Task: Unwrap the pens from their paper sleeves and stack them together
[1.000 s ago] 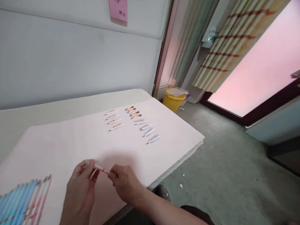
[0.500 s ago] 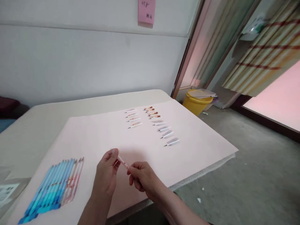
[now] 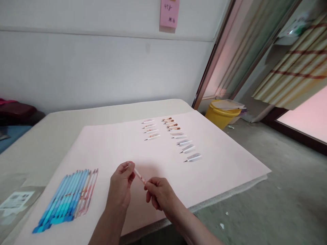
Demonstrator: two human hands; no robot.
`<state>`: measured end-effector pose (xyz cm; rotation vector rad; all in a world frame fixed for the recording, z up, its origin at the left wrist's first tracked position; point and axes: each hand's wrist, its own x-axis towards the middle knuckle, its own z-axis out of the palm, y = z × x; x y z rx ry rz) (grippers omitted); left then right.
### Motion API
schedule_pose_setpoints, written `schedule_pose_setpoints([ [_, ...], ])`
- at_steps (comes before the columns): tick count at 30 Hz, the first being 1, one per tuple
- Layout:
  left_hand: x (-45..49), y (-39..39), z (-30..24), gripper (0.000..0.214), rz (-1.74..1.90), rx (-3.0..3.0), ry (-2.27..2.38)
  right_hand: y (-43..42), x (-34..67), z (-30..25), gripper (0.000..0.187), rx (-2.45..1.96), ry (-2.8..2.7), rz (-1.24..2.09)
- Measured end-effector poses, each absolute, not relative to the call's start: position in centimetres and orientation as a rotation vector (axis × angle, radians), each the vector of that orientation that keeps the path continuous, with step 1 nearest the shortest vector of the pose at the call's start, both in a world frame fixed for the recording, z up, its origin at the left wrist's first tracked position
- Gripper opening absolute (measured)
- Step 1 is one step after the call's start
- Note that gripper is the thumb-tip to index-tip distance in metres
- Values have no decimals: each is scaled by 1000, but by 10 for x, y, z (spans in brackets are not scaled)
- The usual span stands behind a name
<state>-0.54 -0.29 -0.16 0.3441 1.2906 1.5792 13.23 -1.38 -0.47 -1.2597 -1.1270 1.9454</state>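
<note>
A slim pink-and-white patterned pen (image 3: 139,175) is held slantwise between my two hands, above the pale pink sheet (image 3: 114,143). My left hand (image 3: 121,185) pinches its upper left end, hiding that tip. At the lower right end, my right hand (image 3: 159,194) grips it between thumb and fingers. To the left lies a row of several blue pens (image 3: 68,192), side by side, with a few pink ones (image 3: 88,194) at the row's right edge. Beyond my hands lie small dark-tipped pieces in a shorter left column (image 3: 152,136) and a longer right column (image 3: 193,157).
The sheet covers a table (image 3: 107,112) against a white wall (image 3: 102,68) bearing a pink note (image 3: 169,13). A clear bag with a label (image 3: 16,200) lies at the left. On the floor at right stands a yellow bucket (image 3: 219,115) near a striped curtain (image 3: 293,68).
The camera has turned slightly left, so the whole scene sits further right in view. Both hands keep the same hold on the pen.
</note>
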Motion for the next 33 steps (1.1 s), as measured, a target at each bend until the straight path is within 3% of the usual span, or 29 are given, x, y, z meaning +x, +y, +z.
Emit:
schedule_pose_setpoints([
  [12, -6, -3, 3, 28, 1552, 362, 1295, -13, 131, -10, 17, -1319, -1301, 1835],
  [20, -7, -4, 4, 44, 1555, 394, 1208, -14, 133, -15, 16, -1307, -1349, 1814],
  [27, -5, -4, 7, 19, 1506, 315, 1089, -13, 135, -15, 20, -1361, -1449, 1665],
  [33, -11, -3, 3, 21, 1535, 342, 1233, -16, 134, -14, 24, -1373, -1561, 1568],
])
